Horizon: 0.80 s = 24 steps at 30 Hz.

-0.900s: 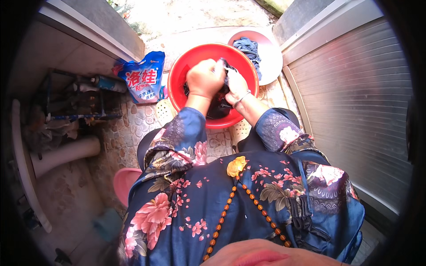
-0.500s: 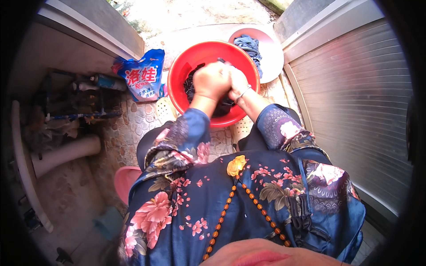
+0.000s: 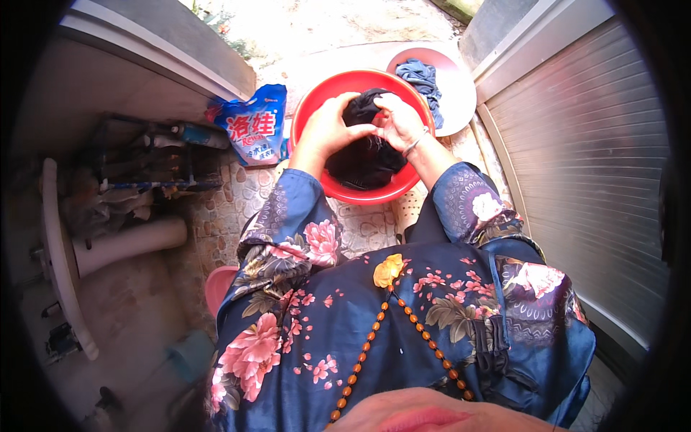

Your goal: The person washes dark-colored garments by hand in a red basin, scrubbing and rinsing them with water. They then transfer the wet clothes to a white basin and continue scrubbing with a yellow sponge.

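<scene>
A round red basin [image 3: 353,83] stands on the floor in front of me with wet-looking black cloth [image 3: 366,164] in it. My left hand [image 3: 330,131] is curled round the left side of a raised bunch of this cloth, its thumb pointing inward. From the other side my right hand [image 3: 402,124], with a bracelet at the wrist, grips the same bunch with bent fingers. Both hands are inside the basin's rim, close together. The rest of the black cloth lies below them at the basin's bottom.
Left of the basin stands a blue detergent bag [image 3: 253,126]. Behind it to the right, a pale wide basin [image 3: 457,93] holds blue cloth [image 3: 421,81]. A ribbed metal door panel [image 3: 576,151] bounds the right; a dark rack [image 3: 147,162] stands left. A pink tub [image 3: 218,286] is partly hidden.
My hands were pressed together over the basin; now they are farther apart, with the black cloth showing between them. The whole view has shifted slightly, so things appear farther right.
</scene>
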Motion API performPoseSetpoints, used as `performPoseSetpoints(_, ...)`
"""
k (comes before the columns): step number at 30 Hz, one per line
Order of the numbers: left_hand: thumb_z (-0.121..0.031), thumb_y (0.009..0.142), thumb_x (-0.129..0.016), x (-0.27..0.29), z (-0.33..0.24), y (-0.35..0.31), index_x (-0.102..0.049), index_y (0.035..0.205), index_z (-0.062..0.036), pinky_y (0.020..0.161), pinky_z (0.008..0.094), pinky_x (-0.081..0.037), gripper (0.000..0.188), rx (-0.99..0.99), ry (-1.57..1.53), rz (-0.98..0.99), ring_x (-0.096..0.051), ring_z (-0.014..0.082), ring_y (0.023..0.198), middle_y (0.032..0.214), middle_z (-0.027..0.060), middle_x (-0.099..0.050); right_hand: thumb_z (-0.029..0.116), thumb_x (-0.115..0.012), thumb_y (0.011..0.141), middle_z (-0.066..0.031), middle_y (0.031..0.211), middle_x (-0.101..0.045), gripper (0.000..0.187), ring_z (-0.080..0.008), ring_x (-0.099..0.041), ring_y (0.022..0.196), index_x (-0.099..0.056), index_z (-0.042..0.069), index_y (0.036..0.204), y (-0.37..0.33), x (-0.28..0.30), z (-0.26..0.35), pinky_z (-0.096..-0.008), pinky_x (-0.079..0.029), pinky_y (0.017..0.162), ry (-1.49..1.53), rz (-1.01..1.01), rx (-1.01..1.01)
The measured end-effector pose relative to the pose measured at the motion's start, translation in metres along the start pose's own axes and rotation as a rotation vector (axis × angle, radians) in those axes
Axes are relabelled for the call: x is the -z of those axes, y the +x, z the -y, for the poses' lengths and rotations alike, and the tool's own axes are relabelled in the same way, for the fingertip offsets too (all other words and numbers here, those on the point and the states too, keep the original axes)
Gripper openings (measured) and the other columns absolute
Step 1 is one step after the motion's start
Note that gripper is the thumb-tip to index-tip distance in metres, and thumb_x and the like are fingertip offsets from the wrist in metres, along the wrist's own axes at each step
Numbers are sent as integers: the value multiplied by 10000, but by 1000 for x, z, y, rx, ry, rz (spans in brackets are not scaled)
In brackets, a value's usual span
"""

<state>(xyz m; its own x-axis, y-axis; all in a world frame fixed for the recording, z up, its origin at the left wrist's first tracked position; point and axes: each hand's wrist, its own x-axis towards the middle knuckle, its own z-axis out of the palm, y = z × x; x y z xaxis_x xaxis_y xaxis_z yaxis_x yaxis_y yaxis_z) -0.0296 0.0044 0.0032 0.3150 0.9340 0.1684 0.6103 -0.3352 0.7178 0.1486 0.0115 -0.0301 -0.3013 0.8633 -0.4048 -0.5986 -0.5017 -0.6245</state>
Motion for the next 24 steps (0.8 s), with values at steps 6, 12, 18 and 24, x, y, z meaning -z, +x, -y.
performPoseSetpoints(6, -164, 727, -749, 37, -19, -1, -601, 1178, -75, 855, 363, -516, 483, 50, 142, 17, -657, 317, 987, 1046, 172, -672, 191, -666, 876, -17, 884, -627, 161, -82, -608, 752, -600, 96, 989, -1, -16, 13, -208, -495, 621, -582, 208, 121)
performPoseSetpoints(12, -39, 787, -659, 54, 4, -2, -653, 1083, -69, 831, 343, -512, 297, -11, 166, -115, -662, 287, 953, 1038, 143, -679, 160, -738, 771, -104, 1025, -656, 401, -182, -640, 905, -594, 80, 1137, 41, 5, 12, -304, -535, 796, -895, 165, 346)
performPoseSetpoints(18, 63, 816, -565, 44, 14, -1, -644, 1115, -71, 887, 333, -494, 336, -154, -34, -208, -651, 275, 995, 1054, 136, -673, 134, -669, 751, -60, 923, -686, 286, -164, -644, 864, -660, 79, 1032, 59, 8, -22, -308, -512, 802, -1190, 169, 342)
performPoseSetpoints(24, 38, 829, -521, 47, 41, 6, -650, 1084, -46, 849, 352, -505, 297, -89, -71, -345, -657, 312, 940, 988, 179, -673, 167, -659, 864, -13, 859, -634, 152, -104, -581, 819, -655, 35, 940, 53, 16, 16, -266, -467, 744, -379, 224, 366)
